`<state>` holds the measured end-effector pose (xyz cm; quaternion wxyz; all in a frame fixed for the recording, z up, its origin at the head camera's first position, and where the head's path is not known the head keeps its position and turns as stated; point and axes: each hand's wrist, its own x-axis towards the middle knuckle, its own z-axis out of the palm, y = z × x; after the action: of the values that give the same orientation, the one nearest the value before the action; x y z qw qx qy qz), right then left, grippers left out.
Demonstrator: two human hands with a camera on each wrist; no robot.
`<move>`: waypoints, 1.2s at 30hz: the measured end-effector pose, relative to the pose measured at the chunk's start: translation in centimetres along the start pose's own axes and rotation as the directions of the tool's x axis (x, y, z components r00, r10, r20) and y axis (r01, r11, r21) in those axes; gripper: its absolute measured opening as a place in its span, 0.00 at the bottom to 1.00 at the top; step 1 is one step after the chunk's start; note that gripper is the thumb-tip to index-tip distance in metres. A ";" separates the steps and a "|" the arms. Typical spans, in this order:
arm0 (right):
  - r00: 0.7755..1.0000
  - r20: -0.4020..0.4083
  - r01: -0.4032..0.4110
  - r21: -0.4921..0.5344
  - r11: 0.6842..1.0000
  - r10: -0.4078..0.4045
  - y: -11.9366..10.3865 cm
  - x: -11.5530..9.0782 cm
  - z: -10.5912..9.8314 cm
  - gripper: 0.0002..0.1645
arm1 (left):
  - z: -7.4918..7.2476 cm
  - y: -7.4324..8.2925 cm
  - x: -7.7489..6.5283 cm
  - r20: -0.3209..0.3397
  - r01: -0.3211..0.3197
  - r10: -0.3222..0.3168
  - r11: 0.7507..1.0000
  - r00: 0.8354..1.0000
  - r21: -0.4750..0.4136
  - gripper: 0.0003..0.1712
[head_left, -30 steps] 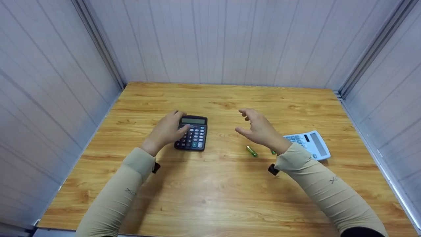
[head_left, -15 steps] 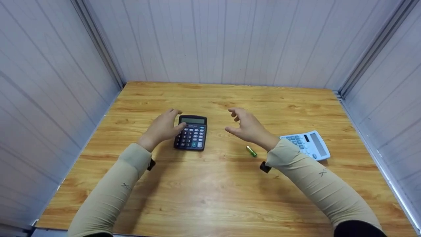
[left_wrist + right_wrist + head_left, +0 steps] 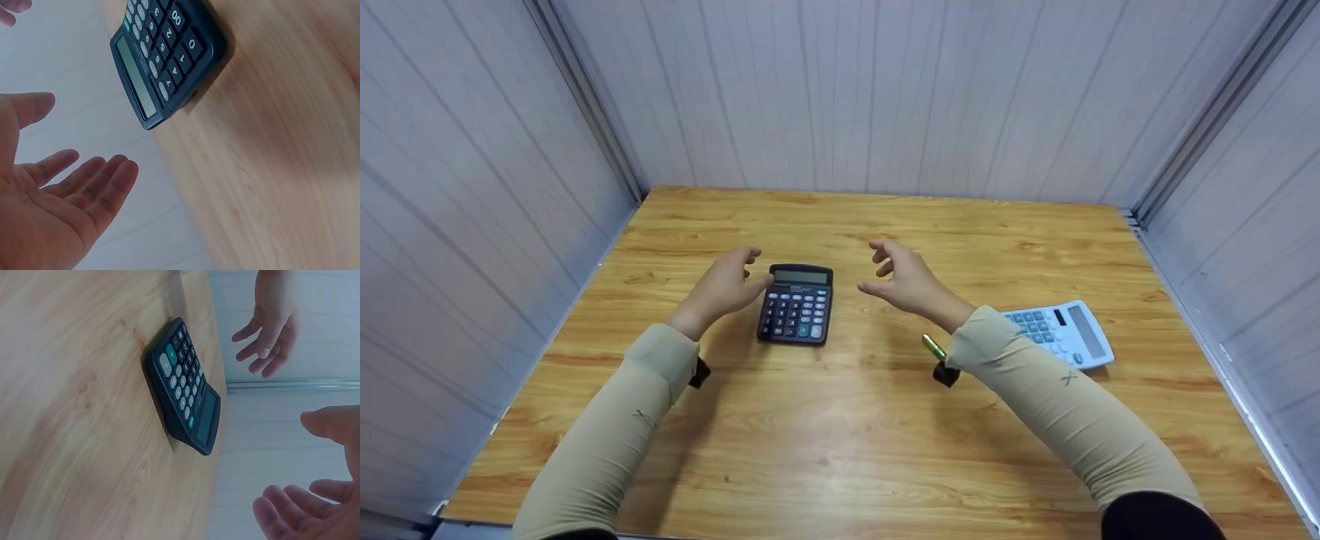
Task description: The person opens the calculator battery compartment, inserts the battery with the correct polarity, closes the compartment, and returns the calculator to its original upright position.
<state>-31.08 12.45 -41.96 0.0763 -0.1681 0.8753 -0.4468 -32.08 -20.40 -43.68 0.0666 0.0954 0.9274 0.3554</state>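
A black calculator (image 3: 796,306) with a grey display lies on the table, its keys facing up. Just left of it hovers my left hand (image 3: 722,287), fingers loosely bent and holding nothing; the left wrist view shows the palm apart from the calculator (image 3: 163,62). To the calculator's right, my right hand (image 3: 911,279) is held in the air, thumb and fingers spread apart around nothing. Under the right wrist lies a green battery (image 3: 934,346), partly covered by the wrist camera. A light blue calculator (image 3: 1061,334) rests farther right, partly hidden by the right sleeve.
The wooden table (image 3: 825,435) is enclosed by pale panel walls (image 3: 840,97) at the back and both sides. Small black cameras (image 3: 699,373) hang under the wrists.
My right hand has moved left toward the black calculator, and the sleeve now covers a second green item seen earlier. My left hand has drawn slightly left, off the black calculator.
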 end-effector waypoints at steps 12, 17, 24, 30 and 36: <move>0.997 0.024 -0.073 0.160 0.984 0.070 0.3 1.8 1.1 0.47 | 0.1 -1.5 0.4 0.008 0.086 -0.086 0.989 0.996 -0.117 0.42; 0.994 0.036 -0.112 0.189 0.976 0.107 0.5 2.4 1.7 0.49 | 0.1 -2.1 0.4 0.008 0.117 -0.117 0.982 0.993 -0.148 0.43; 0.990 0.052 -0.137 0.262 0.955 0.128 1.2 3.2 2.7 0.49 | 0.2 -2.5 0.4 0.026 0.145 -0.142 0.972 0.989 -0.187 0.43; 0.985 0.058 -0.172 0.318 0.932 0.161 1.7 3.7 3.6 0.48 | 0.7 -2.7 0.6 0.041 0.168 -0.163 0.965 0.986 -0.201 0.41; 0.975 0.083 -0.221 0.372 0.902 0.205 2.0 3.9 4.4 0.47 | 1.4 -3.0 0.7 0.046 0.177 -0.171 0.959 0.984 -0.222 0.38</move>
<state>-33.88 8.80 -46.12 0.1741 -0.0628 0.7839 -0.5926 -32.92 -21.46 -46.78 0.1201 0.0099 0.8850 0.4498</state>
